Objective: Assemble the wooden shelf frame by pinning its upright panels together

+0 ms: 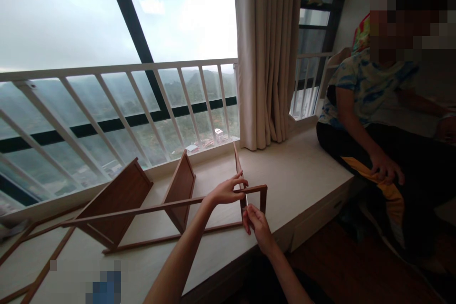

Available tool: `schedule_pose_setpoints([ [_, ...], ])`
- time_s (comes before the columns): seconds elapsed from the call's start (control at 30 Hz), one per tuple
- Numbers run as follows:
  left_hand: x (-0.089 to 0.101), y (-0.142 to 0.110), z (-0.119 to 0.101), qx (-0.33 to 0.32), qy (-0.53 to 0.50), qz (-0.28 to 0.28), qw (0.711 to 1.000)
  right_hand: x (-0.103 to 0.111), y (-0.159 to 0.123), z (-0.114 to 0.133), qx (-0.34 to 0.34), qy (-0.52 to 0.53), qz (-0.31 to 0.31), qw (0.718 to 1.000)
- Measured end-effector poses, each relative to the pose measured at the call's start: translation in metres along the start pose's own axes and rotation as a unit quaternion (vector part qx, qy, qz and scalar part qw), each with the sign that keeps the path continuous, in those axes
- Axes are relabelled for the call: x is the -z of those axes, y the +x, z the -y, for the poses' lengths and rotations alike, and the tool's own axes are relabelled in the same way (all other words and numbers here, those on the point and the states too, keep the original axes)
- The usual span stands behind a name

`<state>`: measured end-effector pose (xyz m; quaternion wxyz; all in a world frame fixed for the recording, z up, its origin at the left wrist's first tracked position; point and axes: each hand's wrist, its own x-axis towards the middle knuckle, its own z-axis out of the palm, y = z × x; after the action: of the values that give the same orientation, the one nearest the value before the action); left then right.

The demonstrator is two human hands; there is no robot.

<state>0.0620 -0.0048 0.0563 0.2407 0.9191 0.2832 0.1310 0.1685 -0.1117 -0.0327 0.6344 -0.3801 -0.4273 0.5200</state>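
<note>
A brown wooden shelf frame (142, 211) lies on its side on the pale window ledge, with several boards standing up between its long rails. Near its right end, my left hand (225, 191) is closed around the upper rail and the edge of the end board (237, 164). Just below, my right hand (257, 225) pinches a thin, shiny metal tool (247, 200), whose tip meets the underside of the rail beside my left fingers. My right fingers cover the tool's lower end, so its exact kind is hidden.
Another wooden frame (46, 266) lies flat at the left, near a blurred blue item (107, 289). White railing (117, 97) and a beige curtain (267, 57) border the ledge (295, 171). On the right sits another person (374, 90), one hand on a knee.
</note>
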Motion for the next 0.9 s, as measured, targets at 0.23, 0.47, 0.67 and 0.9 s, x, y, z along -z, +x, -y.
schedule_pose_setpoints([
  [0.23,-0.001,0.001,-0.001,0.009,-0.014,0.004,1.000,0.001,0.000,0.001,-0.008,0.025,0.022,0.999],
  [0.47,-0.003,0.003,0.001,-0.008,-0.010,0.001,1.000,0.002,0.001,-0.001,-0.005,0.060,0.011,0.998],
  [0.67,-0.002,0.003,-0.001,-0.017,-0.007,0.006,1.000,0.000,0.001,-0.005,-0.018,0.080,-0.016,0.996],
  [0.9,-0.002,0.002,0.001,-0.017,0.000,0.010,1.000,-0.008,0.000,-0.010,0.034,0.003,-0.116,0.993],
])
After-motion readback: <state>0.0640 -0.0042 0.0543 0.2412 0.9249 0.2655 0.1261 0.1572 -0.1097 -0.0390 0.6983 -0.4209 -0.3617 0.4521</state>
